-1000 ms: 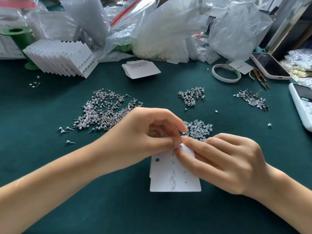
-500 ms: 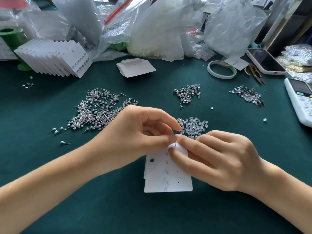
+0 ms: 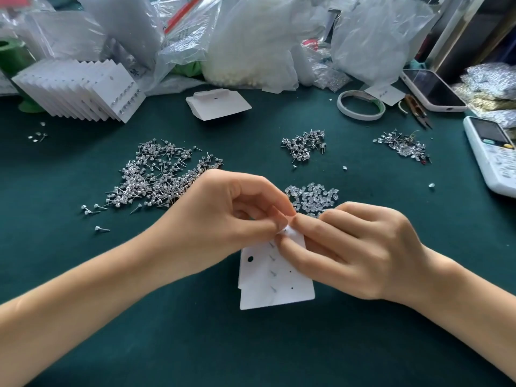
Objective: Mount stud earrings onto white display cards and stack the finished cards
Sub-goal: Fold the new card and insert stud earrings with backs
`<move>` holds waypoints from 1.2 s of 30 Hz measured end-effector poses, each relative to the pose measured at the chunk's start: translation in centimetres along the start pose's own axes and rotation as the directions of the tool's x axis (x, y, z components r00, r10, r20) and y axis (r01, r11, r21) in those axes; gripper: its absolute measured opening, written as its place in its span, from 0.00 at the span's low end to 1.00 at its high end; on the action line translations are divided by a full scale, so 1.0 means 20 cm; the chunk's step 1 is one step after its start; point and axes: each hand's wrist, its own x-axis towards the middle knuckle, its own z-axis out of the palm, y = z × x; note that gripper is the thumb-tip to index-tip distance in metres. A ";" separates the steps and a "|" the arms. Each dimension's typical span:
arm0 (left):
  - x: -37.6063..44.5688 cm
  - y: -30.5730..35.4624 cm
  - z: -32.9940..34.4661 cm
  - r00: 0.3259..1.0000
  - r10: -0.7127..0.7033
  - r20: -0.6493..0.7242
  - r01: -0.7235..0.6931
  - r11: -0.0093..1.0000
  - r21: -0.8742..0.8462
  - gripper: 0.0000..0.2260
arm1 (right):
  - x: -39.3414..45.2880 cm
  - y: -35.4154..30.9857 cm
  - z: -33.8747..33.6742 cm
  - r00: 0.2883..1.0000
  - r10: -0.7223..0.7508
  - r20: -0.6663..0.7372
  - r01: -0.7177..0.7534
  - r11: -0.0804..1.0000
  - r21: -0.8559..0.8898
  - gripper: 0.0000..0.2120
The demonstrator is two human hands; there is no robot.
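A white display card (image 3: 275,289) lies back side up on the green cloth, with several stud posts in a column and a second card just beneath it. My left hand (image 3: 223,216) pinches the card's top edge between thumb and forefinger, right by the topmost post. My right hand (image 3: 360,247) holds the card's upper right part, fingers on top and thumb hidden below. Whether a fingertip holds a small part is hidden. A large pile of stud earrings (image 3: 156,177) lies to the left, and clear earring backs (image 3: 315,195) lie just behind my hands.
Finished cards (image 3: 81,90) stand fanned at the back left, and blank cards (image 3: 217,103) at the back middle. Two smaller stud piles (image 3: 304,143) (image 3: 402,142), a tape roll (image 3: 360,104), snips (image 3: 416,107), a phone (image 3: 432,89) and a remote (image 3: 491,152) sit to the right. Plastic bags line the back.
Both hands stay at the card's top edge, with the fingertips working in tiny shifts. The card has hardly moved.
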 end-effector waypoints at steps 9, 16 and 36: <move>0.01 0.00 0.00 1.000 0.015 0.025 -0.015 1.000 0.021 0.06 | 0.00 0.00 -0.01 1.000 -0.004 0.012 0.004 1.000 0.018 0.06; 0.02 0.00 -0.02 0.997 -0.031 0.066 0.032 0.999 -0.013 0.07 | 0.01 0.00 -0.02 0.999 -0.008 0.047 0.006 1.000 0.025 0.06; 0.04 0.00 -0.04 0.929 -0.019 -0.370 -0.037 0.989 -0.142 0.07 | 0.12 0.01 -0.05 0.372 0.734 0.569 -0.632 -0.249 0.734 0.02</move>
